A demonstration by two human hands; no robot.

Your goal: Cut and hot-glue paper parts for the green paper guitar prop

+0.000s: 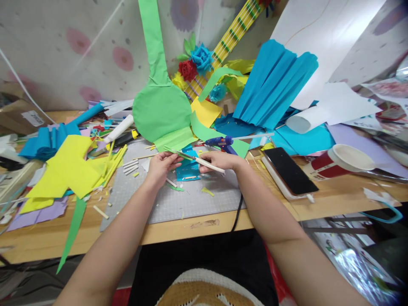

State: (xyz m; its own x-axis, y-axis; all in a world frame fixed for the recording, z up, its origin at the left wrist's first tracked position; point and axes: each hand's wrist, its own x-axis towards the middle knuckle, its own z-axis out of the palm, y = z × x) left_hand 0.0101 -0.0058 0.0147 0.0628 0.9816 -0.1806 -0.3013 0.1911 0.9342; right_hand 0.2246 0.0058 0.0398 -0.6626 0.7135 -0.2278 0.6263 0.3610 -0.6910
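Observation:
My right hand (pixel 212 161) is closed around the white handle of a pair of scissors (pixel 208 165), whose blades point left toward my other hand. My left hand (pixel 162 165) pinches a small piece of green paper (pixel 175 152) beside the blades. Both hands are above a grey cutting mat (pixel 210 202) strewn with scraps and short white sticks (pixel 130 166). Blue paper (pixel 188 170) lies between and below the hands. Just behind them, a large green paper disc with a long neck (pixel 162 110) leans upright. A blue glue gun (pixel 219 142) rests behind my right hand.
Yellow crepe paper (pixel 63 165) covers the left of the table. On the right are a phone (pixel 290 170) on a white box and a paper cup (pixel 338 161). A blue pleated sheet (pixel 276 85) and a yellow paper guitar neck (pixel 237 34) stand behind. A black cord (pixel 237 212) crosses the front edge.

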